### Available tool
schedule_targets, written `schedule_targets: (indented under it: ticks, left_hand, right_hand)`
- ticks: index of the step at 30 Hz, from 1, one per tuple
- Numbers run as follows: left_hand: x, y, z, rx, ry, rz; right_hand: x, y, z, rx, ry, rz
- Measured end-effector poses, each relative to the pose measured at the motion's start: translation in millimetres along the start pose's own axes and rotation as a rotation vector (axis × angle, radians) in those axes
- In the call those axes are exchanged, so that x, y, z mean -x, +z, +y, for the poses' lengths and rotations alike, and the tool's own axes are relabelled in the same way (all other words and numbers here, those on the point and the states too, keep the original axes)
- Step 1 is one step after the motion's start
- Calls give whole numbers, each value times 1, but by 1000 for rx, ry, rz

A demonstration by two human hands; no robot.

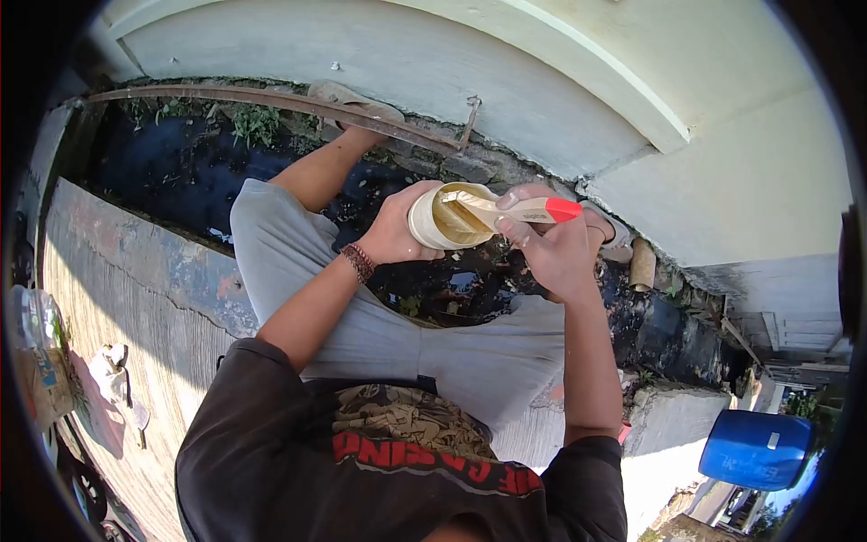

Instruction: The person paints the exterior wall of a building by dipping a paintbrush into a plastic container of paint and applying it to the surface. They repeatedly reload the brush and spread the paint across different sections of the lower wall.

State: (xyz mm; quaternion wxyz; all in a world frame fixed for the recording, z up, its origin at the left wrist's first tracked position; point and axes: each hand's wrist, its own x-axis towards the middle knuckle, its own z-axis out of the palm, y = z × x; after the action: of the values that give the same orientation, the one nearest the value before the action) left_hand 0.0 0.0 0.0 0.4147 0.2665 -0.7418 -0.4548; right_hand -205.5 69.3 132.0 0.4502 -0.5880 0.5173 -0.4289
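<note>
My left hand is wrapped round a small pale tub, tilted so its mouth faces up and to the right. Yellowish, paint-like residue coats the inside of the tub. In my right hand is a paintbrush with a whitish handle and a red end, gripped between thumb and fingers. Its head reaches into the tub's mouth, against the inner wall. Both hands are over my lap, above the dark ditch.
Below me runs a ditch of dark water, crossed by a rusty metal bar. A pale wall rises beyond it. Concrete slabs lie on the left, and a blue barrel is at lower right. A short brown tube rests by the wall.
</note>
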Motion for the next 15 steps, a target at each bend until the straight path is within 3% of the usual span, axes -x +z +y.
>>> schedule_targets:
  ticks: [2,3,5,9,13,15]
  left_hand:
    - [1,1,0,62,-23,-33]
    - [2,-16,0,19,-26,-56]
    - [2,-13,-2,94,-87,-109]
    - [-2,-5,3,142,-95,-94]
    - [-2,0,-1,131,-115,-99]
    - [0,-3,-4,84,-118,-106]
  right_hand:
    - [4,8,3,311,-251,9]
    - [1,21,7,270,-271,30]
    - [3,24,8,632,-595,82]
    - [6,22,10,804,-713,122]
    - [12,20,11,845,-702,148]
    - [15,16,15,565,-556,198]
